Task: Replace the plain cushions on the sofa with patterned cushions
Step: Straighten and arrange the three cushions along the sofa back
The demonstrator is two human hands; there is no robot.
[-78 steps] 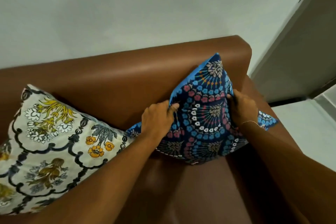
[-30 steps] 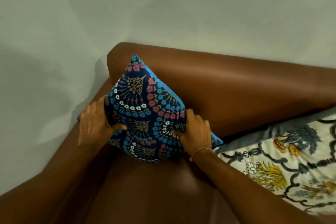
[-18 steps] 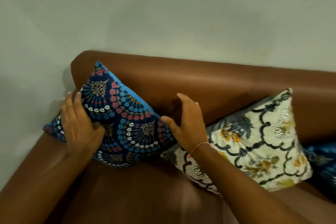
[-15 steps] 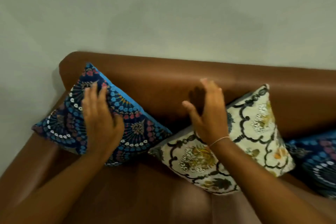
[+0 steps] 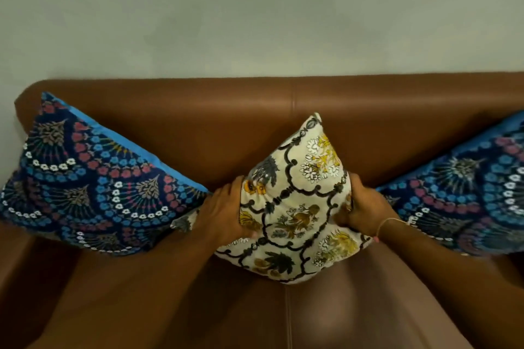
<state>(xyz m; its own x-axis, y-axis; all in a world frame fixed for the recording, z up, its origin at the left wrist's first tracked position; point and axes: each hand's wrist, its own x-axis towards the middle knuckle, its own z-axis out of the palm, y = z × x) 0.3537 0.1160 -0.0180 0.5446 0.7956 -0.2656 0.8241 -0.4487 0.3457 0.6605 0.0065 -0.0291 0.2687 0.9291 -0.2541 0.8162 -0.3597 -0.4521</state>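
Note:
A cream cushion (image 5: 295,198) with a black lattice and yellow flowers stands on one corner in the middle of the brown leather sofa (image 5: 198,127), leaning on the backrest. My left hand (image 5: 224,210) grips its left side and my right hand (image 5: 360,207) grips its right side. A dark blue patterned cushion (image 5: 85,184) lies against the backrest at the left end. Another blue patterned cushion (image 5: 467,193) leans at the right, cut off by the frame edge. No plain cushion is in view.
A pale grey-green wall (image 5: 255,14) rises directly behind the sofa back. The sofa's left armrest (image 5: 19,263) sits below the left blue cushion. A seam (image 5: 287,317) divides the two seat pads in front of me.
Both hands left the left blue cushion, which now rests at the sofa's left end. They moved right and closed on the two sides of the cream floral cushion.

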